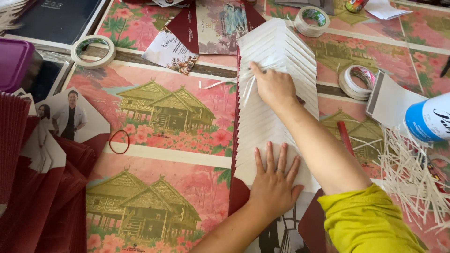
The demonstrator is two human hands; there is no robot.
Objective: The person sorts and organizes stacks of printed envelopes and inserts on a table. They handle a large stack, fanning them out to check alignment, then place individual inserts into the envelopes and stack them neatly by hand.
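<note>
A long fanned row of white cards (281, 47) with maroon edges lies overlapped on the patterned pink sheets. My left hand (274, 182) rests flat on the near end of the row, fingers spread, a ring on one finger. My right hand (274, 86), on an arm in a yellow sleeve, sits on the middle of the row. Its fingertips pinch a thin white strip (248, 91) that curls off the cards' left edge.
Three tape rolls lie around: one (93, 50) at the left, one (311, 21) at the top, one (356, 82) at the right. A heap of thin white strips (408, 178) and a white and blue bottle (429, 119) are at the right. Maroon envelopes (28, 187) are stacked at the left.
</note>
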